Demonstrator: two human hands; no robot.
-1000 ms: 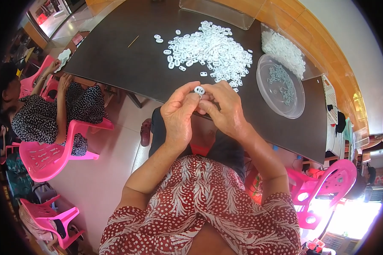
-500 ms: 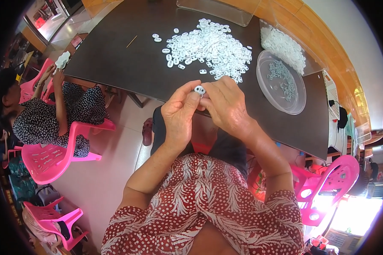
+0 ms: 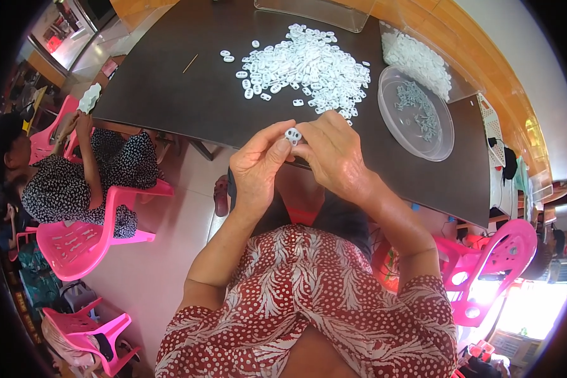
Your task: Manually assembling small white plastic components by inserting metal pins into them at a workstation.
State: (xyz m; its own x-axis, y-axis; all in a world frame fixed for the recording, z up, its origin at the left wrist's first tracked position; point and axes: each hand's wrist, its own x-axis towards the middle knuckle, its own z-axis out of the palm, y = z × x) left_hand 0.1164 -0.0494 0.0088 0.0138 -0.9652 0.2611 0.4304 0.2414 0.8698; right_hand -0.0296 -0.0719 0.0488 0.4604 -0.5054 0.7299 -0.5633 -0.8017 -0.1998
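Note:
Over the near edge of the dark table [image 3: 164,101], my left hand [image 3: 253,170] pinches a small white oval plastic piece with dark holes [image 3: 293,133] between thumb and fingers. My right hand [image 3: 334,151] is closed against the right side of that piece, fingertips bent down. Whatever those fingertips hold, if anything, is hidden behind them. Just beyond both hands lies a heap of similar white pieces [image 3: 315,66], with several strays at its left. A round clear plastic tray [image 3: 444,155] to the right holds small grey parts [image 3: 416,104].
A thin wooden stick [image 3: 190,63] lies on the table's left. Behind the tray is a clear container of whitish parts [image 3: 416,60]; another clear bin [image 3: 315,16] stands at the far edge. A seated person [image 3: 63,183] handles a white object [image 3: 89,99]. Pink chairs [image 3: 75,249] stand at left and right.
The white piece has turned slightly between my fingers and both hands remain together. The whole view has shifted a little. At left, the other person's white object has moved slightly.

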